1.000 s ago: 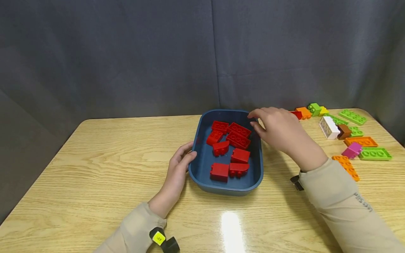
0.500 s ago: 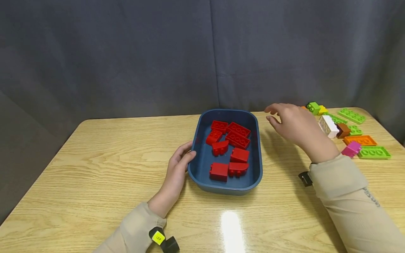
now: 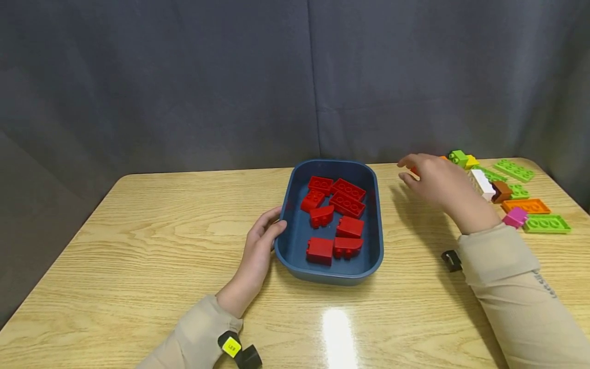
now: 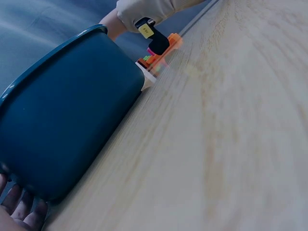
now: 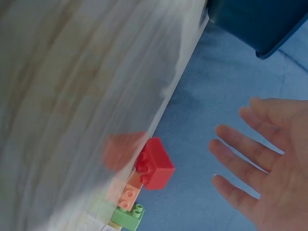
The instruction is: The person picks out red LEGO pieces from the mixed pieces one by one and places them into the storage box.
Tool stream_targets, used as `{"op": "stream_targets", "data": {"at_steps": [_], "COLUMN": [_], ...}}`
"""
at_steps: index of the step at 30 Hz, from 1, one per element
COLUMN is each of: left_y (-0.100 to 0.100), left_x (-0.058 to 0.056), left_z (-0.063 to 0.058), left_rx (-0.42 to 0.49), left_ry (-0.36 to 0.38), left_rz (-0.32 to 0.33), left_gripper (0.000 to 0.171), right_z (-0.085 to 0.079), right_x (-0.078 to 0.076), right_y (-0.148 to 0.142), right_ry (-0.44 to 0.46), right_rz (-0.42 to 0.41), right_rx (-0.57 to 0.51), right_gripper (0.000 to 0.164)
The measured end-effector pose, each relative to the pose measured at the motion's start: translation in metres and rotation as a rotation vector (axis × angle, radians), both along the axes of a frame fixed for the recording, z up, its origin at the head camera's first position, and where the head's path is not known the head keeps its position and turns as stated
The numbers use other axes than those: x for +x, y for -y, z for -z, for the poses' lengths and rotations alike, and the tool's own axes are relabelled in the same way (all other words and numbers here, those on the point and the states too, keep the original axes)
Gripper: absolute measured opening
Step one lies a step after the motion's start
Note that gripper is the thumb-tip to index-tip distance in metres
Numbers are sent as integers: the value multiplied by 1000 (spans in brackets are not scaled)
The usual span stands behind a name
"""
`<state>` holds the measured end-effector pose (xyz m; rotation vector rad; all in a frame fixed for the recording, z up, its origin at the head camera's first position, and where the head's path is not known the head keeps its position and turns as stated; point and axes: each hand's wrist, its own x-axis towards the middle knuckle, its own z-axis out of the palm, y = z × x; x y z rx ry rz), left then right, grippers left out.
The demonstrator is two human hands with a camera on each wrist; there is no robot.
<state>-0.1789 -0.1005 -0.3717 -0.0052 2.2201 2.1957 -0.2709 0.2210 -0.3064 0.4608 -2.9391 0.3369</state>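
A dark blue plastic bin [image 3: 328,277] stands in the middle of the wooden table with several red toy building bricks [image 3: 319,250] lying loose in it. At its left side my left hand [image 3: 252,256] grips the wall, thumb over the rim and fingers against the outside. The left wrist view has those fingertips [image 4: 23,207] low on the bin's wall. My right hand [image 3: 438,180] hovers right of the bin, holding nothing, its fingers spread and loosely bent. Near it, a red brick [image 5: 158,164] sits at the table's back edge, mostly hidden behind the hand in the head view.
On the right lie bricks and plates in other colours: a green brick [image 3: 458,158], a white brick [image 3: 481,184], a brown brick [image 3: 501,191], a magenta brick [image 3: 515,218], an orange plate [image 3: 526,206] and a green plate [image 3: 546,224]. A grey curtain [image 3: 221,87] hangs behind the table.
My right hand has moved right, from the bin's far right corner toward the loose bricks. Its wrist now covers an orange plate seen earlier. The left hand and the bin stay put.
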Motion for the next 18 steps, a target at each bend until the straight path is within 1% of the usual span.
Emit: {"op": "stream_targets", "data": {"at_steps": [6,14,18], "left_y": [0,0,0], "left_x": [-1,0,0], "left_z": [0,-1,-1], "left_rx": [0,-5,0], "left_ry": [0,-6,-1], "left_rz": [1,-6,-2], "left_gripper": [44,43,43], "right_z": [1,4,6], "right_x": [-4,-11,-15], "right_y": [-7,-15,-19], "right_ry": [17,-1,7], "right_rz": [14,-7,-12], "right_rx": [-15,-49,-50], "right_gripper": [34,33,33]}}
